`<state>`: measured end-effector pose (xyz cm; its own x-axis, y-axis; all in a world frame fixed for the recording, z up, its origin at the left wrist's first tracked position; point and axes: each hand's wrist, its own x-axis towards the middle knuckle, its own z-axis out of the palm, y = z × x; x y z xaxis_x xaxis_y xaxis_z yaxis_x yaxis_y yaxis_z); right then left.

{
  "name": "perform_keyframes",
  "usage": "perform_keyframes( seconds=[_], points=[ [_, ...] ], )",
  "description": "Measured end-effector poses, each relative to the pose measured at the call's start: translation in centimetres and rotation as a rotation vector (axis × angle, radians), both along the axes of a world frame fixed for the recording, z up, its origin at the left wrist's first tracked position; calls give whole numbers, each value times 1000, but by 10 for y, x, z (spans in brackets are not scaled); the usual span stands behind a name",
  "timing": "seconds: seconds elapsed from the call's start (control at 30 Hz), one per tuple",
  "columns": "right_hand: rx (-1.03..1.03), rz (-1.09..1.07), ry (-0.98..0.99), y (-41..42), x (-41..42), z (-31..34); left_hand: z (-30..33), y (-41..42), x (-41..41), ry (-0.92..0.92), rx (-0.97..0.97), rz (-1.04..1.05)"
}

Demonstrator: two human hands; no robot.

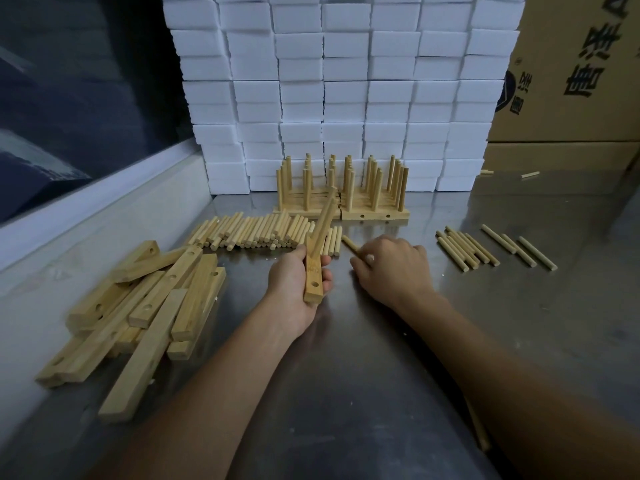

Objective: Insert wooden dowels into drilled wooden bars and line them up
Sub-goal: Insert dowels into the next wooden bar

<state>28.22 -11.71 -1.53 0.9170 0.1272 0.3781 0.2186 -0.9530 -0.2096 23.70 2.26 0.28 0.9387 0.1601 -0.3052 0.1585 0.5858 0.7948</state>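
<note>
My left hand [294, 285] grips a drilled wooden bar [317, 271] near its lower end, and the bar points away from me with a hole showing near the bottom. A dowel [327, 216] stands in the bar's far part. My right hand [391, 265] rests on the steel table and pinches a single dowel [349, 244] lying just right of the bar. A long heap of loose dowels [263, 232] lies behind my left hand. Finished bars with upright dowels [343, 188] stand lined up at the back.
A pile of drilled bars [138, 313] lies at the left. More dowels [467, 249] lie on the steel table [363, 358] at the right. Stacked white foam blocks [346, 81] form a wall behind, and cardboard boxes [571, 81] stand at the back right.
</note>
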Motion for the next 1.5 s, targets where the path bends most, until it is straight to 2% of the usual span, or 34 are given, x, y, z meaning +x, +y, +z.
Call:
perform_keyframes(
  seconds=[0.13,0.3,0.47,0.67,0.83,0.97,1.1,1.17,1.23,1.33,1.5],
  points=[
    [-3,-42,9,0,1,3,0,2,-1,-28,-30,-23],
    [127,-22,72,-2,-2,6,-1,4,-2,-46,-57,-27],
    [41,74,142,-2,-6,4,-2,5,-1,-42,-65,-21],
    [294,108,149,-4,-10,3,-1,3,-1,-49,-15,-5],
    [547,144,40,-5,-13,0,1,0,-2,-33,44,8],
    [555,108,11,-6,-12,-1,2,0,-4,-36,63,18],
    [625,171,-6,-4,-16,0,2,-1,-4,-34,81,33],
    [717,250,38,1,-20,4,2,-1,-3,-43,84,57],
    [790,317,166,6,-24,8,1,0,-1,-57,88,72],
    [763,410,370,13,-31,13,0,2,1,-34,127,77],
    [813,468,566,22,-39,18,2,1,2,-11,191,36]
  ],
)
